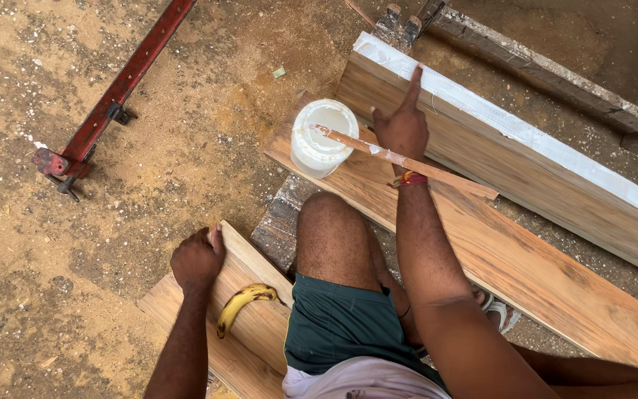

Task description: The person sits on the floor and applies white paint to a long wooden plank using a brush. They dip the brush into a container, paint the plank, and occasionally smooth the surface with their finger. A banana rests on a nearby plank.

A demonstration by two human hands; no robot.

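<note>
Sandy ground: right hand (402,127), 1 finger out, smears glue on plank edge (511,125); left hand (196,258) grips board (249,325); tub (323,138) could tip.

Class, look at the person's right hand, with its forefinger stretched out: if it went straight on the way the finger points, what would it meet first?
The right hand already has its fingertip on the white glue strip along the top edge of the upright plank. Going further, it would cross that strip toward the weathered beam beyond, though depth is unclear.

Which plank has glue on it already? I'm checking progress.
The far plank, standing on edge: its top edge is coated white, and the right hand has a finger on it. The flat plank under the tub and the left one are bare.
</note>
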